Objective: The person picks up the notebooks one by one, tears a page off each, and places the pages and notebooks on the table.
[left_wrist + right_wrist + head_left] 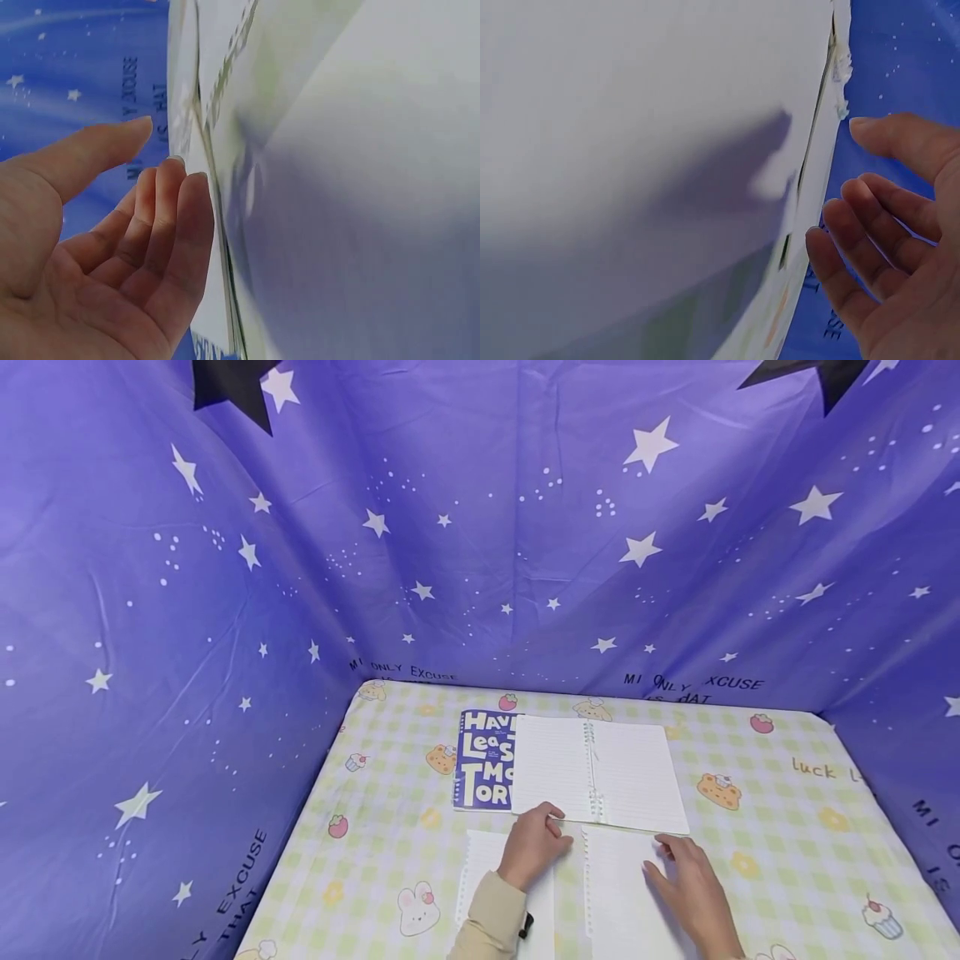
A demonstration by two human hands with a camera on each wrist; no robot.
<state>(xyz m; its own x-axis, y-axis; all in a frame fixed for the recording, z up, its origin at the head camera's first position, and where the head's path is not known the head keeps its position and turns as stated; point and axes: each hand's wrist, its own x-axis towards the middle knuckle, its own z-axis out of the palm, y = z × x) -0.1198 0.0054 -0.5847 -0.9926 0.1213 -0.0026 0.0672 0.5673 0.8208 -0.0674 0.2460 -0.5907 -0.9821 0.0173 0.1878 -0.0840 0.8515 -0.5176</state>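
Note:
An open spiral notebook (637, 777) with lined white pages lies on the table, overlapping a purple-blue notebook (480, 777) with large white lettering. In the head view my left hand (534, 845) is at the open notebook's lower left edge, fingers loosely bent; the left wrist view shows thumb and fingers apart with nothing between them. My right hand (693, 889) is near the lower right corner, relaxed, holding nothing. Under the hands lie two loose sheets with perforated left edges: a left sheet (483, 852), partly hidden by the left arm, and a right sheet (615, 893).
The checked tablecloth (390, 860) has cartoon bears, rabbits and strawberries printed on it. A purple curtain (487, 527) with white stars hangs behind the table and at both sides. A small black object (527, 926) shows at the left wrist.

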